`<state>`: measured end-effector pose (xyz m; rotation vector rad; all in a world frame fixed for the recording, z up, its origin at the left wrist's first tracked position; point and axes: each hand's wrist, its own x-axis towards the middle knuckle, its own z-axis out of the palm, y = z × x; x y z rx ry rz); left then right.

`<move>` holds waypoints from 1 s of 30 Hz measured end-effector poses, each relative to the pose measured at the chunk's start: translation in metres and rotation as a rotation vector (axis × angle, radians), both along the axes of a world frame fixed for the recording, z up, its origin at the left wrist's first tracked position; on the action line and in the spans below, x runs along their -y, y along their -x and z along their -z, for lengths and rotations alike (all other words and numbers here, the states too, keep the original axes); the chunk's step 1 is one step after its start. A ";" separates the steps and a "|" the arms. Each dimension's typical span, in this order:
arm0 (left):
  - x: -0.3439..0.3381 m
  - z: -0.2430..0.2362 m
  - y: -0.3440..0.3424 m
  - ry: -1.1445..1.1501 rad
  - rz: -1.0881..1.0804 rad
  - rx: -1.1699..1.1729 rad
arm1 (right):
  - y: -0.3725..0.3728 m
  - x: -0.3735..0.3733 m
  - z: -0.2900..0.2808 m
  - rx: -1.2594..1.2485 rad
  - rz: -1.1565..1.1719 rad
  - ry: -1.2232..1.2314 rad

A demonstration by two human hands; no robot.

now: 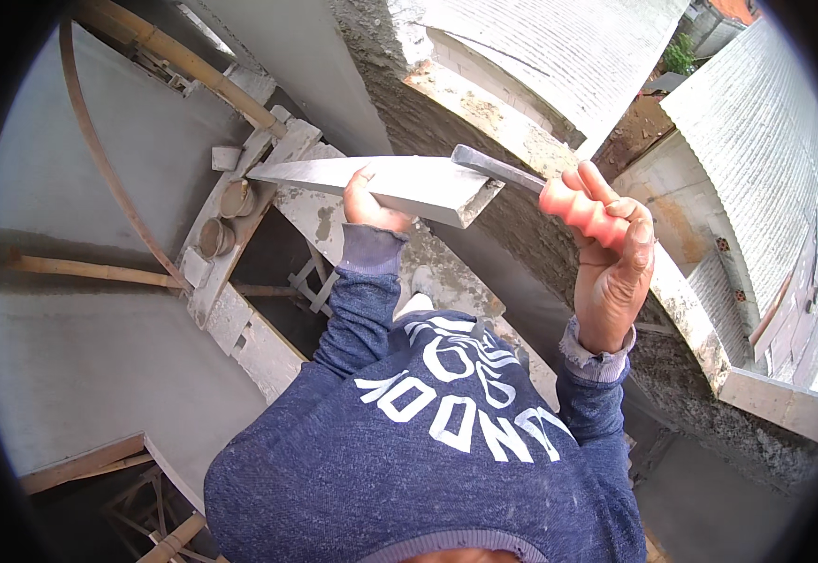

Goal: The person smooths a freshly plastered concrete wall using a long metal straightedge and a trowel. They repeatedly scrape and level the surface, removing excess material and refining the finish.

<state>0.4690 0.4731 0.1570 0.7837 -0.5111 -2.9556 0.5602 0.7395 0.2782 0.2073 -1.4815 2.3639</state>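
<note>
A long pale grey straight-edged bar (409, 183) lies across my front, its near end rough and dirty at the right. My left hand (371, 205) is closed round its side near the middle. Raised at the right, my right hand (611, 263) grips the ridged orange-red handle of a metal tool (498, 167). This tool has a narrow, flat grey blade pointing left, its tip over the bar's near end. I cannot tell whether the tip touches it.
Below me runs a stained scaffold plank (456, 272). Two mortar-caked round containers (214, 237) stand on boards at the left, with bamboo poles (99, 271) nearby. A rough wall ledge (512, 122) passes along the right, beside corrugated roofing (765, 178). Dark gaps show between the boards.
</note>
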 end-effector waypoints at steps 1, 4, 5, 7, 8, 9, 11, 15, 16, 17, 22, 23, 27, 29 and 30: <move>-0.005 -0.004 -0.003 0.012 -0.001 0.007 | -0.009 -0.009 0.001 0.051 -0.050 -0.024; -0.023 -0.027 -0.007 0.021 -0.028 0.022 | -0.024 -0.020 0.010 0.288 -0.080 -0.126; -0.025 -0.026 -0.006 0.043 -0.046 0.022 | -0.026 -0.025 0.013 0.349 -0.140 -0.138; -0.027 -0.021 -0.004 -0.055 -0.009 0.056 | -0.026 -0.034 0.010 0.422 -0.287 -0.179; -0.029 -0.021 -0.005 -0.063 0.009 0.053 | -0.023 -0.038 0.004 0.434 -0.374 -0.209; -0.032 -0.019 -0.007 -0.071 0.026 0.050 | -0.020 -0.041 -0.004 0.448 -0.461 -0.239; -0.034 -0.013 -0.011 -0.068 0.043 0.038 | -0.015 -0.049 -0.019 0.546 -0.562 -0.426; -0.047 0.023 -0.016 -0.027 0.077 -0.035 | 0.005 -0.056 -0.061 0.581 -0.615 -0.935; -0.053 0.030 -0.017 -0.036 0.070 -0.028 | 0.012 -0.059 -0.064 0.361 -0.589 -1.030; -0.059 0.037 -0.018 -0.044 0.062 -0.020 | 0.017 -0.057 -0.069 0.137 -0.560 -1.114; -0.081 0.053 -0.025 -0.070 0.038 0.005 | 0.009 -0.045 -0.170 -0.212 -0.074 -1.148; -0.082 0.053 -0.026 -0.082 0.033 0.004 | 0.011 -0.042 -0.175 -0.258 -0.046 -1.034; -0.083 0.059 -0.027 -0.092 -0.029 -0.005 | 0.015 -0.046 -0.106 -0.181 -0.089 -0.800; -0.090 0.063 -0.023 -0.138 0.017 -0.021 | 0.013 -0.073 -0.058 -0.167 -0.323 -1.635; -0.094 0.064 -0.022 -0.158 0.039 -0.029 | 0.014 -0.088 -0.044 0.232 -0.723 -2.000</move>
